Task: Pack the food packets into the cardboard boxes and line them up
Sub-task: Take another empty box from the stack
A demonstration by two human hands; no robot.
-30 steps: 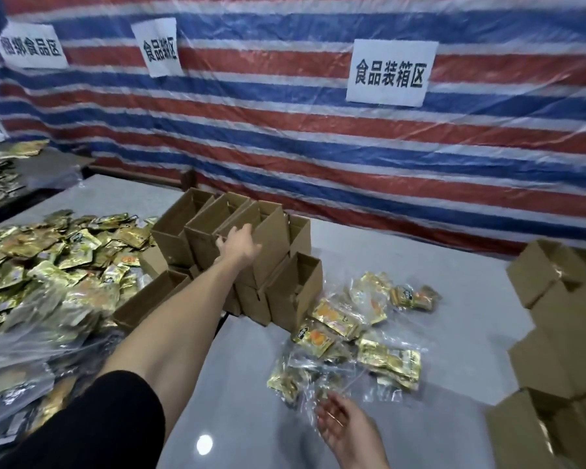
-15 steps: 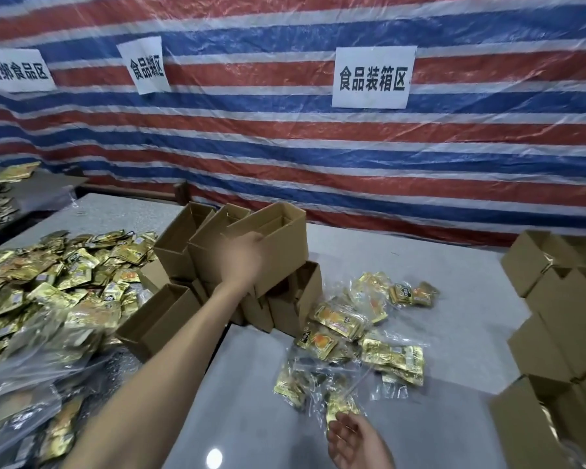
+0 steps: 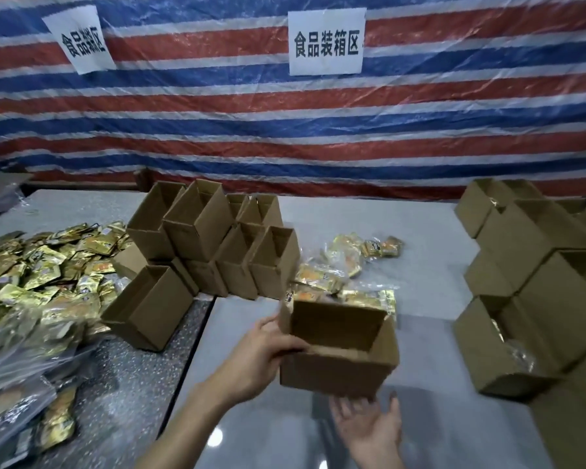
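My left hand (image 3: pixel 263 353) grips the left wall of an open, empty cardboard box (image 3: pixel 339 370) and holds it above the grey table (image 3: pixel 369 225), near the front. My right hand (image 3: pixel 369 424) is just under the box's front edge, palm up with fingers spread, holding nothing. Behind the box lie clear bags of gold food packets (image 3: pixel 339 275). A stack of empty open boxes (image 3: pixel 214 238) stands further back to the left.
A large heap of loose gold packets (image 3: pixel 38 275) covers the table's left side, with bagged packets (image 3: pixel 24 394) nearer me. Stacked boxes (image 3: pixel 535 286), some holding packets, stand at the right. A striped tarp wall with paper signs (image 3: pixel 325 42) closes the back.
My left hand took one box from the top of the stack and brought it down toward me. My right hand turned palm up and rose beneath it.
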